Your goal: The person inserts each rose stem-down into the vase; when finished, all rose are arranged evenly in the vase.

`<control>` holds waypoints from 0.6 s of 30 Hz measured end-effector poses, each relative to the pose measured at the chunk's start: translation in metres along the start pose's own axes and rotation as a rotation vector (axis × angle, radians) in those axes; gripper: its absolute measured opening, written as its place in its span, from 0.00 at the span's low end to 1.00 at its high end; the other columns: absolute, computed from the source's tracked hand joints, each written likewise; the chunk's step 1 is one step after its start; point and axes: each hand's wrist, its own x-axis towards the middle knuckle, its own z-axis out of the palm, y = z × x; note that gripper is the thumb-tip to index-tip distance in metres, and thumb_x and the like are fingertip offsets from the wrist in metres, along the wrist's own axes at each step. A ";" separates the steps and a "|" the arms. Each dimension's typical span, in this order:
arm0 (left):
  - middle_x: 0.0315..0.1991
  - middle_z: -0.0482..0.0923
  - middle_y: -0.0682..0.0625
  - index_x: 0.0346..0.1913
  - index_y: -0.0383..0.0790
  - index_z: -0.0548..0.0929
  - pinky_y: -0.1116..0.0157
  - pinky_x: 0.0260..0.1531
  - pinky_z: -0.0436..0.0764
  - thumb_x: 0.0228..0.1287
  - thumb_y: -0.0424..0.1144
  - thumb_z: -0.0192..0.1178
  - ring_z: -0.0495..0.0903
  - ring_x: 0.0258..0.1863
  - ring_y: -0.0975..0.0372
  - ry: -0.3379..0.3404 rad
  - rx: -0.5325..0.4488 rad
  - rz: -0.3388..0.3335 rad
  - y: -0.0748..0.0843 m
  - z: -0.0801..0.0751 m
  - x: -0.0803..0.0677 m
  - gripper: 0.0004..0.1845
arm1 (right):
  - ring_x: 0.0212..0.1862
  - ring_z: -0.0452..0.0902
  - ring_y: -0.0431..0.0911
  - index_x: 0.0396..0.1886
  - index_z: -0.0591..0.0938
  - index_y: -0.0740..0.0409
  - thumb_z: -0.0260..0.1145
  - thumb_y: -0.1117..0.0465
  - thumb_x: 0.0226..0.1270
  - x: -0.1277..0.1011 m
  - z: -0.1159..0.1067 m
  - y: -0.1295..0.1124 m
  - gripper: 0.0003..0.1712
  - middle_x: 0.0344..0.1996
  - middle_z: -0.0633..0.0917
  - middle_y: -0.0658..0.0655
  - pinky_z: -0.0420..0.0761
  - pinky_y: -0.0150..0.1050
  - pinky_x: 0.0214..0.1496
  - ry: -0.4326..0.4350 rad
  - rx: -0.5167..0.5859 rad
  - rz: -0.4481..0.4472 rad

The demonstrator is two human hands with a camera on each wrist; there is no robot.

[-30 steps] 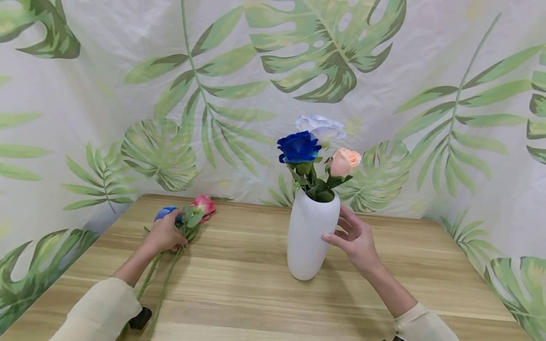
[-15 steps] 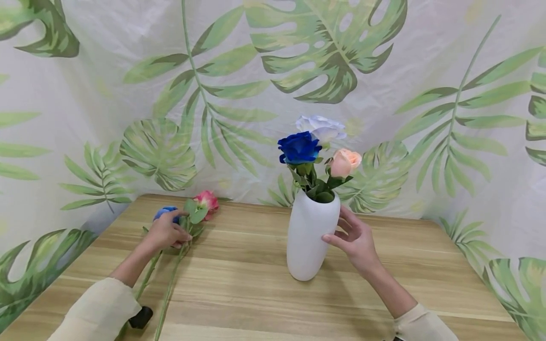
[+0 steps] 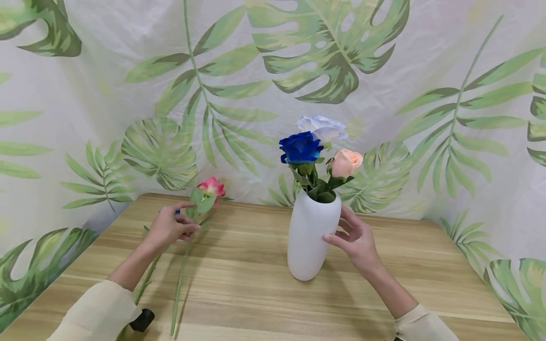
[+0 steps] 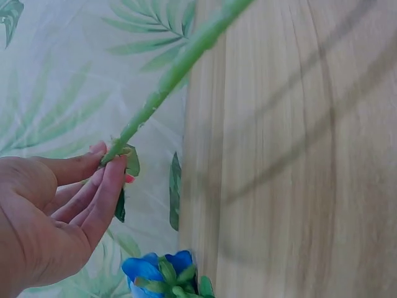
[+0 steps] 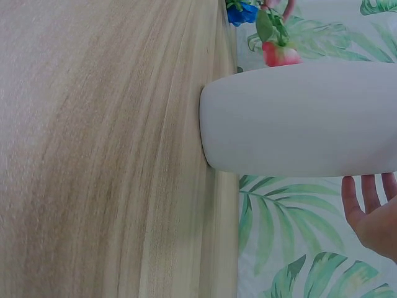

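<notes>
A leaf-print cloth backs the wooden desk (image 3: 256, 265). The left hand (image 3: 168, 228) pinches the pink rose (image 3: 211, 186) high on its stem, bloom just beyond the fingertips; it looks light, its thin stem likely springy (best gripped mid-stem). The right hand (image 3: 356, 238), fingers relaxed, steadies the white vase (image 3: 310, 239).

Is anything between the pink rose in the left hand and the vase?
No. Only bare table lies between the pink rose, pinched by the left hand, and the vase. Three roses already fill the vase's mouth.
</notes>
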 end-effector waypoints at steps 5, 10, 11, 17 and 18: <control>0.34 0.87 0.36 0.73 0.23 0.66 0.63 0.26 0.89 0.65 0.23 0.68 0.88 0.24 0.56 0.064 0.009 0.065 0.008 0.004 -0.002 0.36 | 0.58 0.82 0.44 0.75 0.72 0.63 0.71 0.81 0.58 0.000 0.000 0.000 0.43 0.64 0.81 0.49 0.86 0.39 0.56 0.001 -0.001 -0.003; 0.35 0.88 0.36 0.74 0.26 0.67 0.66 0.25 0.88 0.64 0.24 0.70 0.88 0.23 0.57 0.125 0.062 0.110 0.014 0.006 -0.003 0.36 | 0.58 0.82 0.45 0.74 0.72 0.64 0.71 0.81 0.58 0.000 0.000 0.000 0.43 0.64 0.82 0.49 0.87 0.40 0.56 0.003 -0.001 -0.005; 0.35 0.88 0.35 0.74 0.27 0.68 0.66 0.25 0.88 0.64 0.25 0.70 0.88 0.23 0.57 0.135 0.068 0.111 0.016 0.007 -0.003 0.36 | 0.58 0.82 0.45 0.74 0.72 0.64 0.71 0.81 0.58 0.000 0.000 0.000 0.43 0.63 0.82 0.49 0.87 0.40 0.56 0.003 -0.002 -0.005; 0.42 0.87 0.32 0.74 0.29 0.68 0.67 0.30 0.89 0.66 0.26 0.69 0.89 0.28 0.62 0.157 -0.008 0.089 0.024 0.011 -0.003 0.35 | 0.58 0.82 0.45 0.74 0.72 0.64 0.71 0.81 0.58 0.000 0.000 0.000 0.43 0.64 0.82 0.49 0.86 0.40 0.56 0.001 0.001 -0.002; 0.43 0.87 0.31 0.74 0.29 0.68 0.66 0.31 0.89 0.66 0.25 0.68 0.89 0.29 0.63 0.157 -0.038 0.085 0.025 0.012 -0.004 0.35 | 0.58 0.82 0.45 0.74 0.72 0.64 0.71 0.81 0.58 0.000 0.000 0.000 0.43 0.64 0.81 0.49 0.86 0.40 0.56 0.001 0.002 -0.001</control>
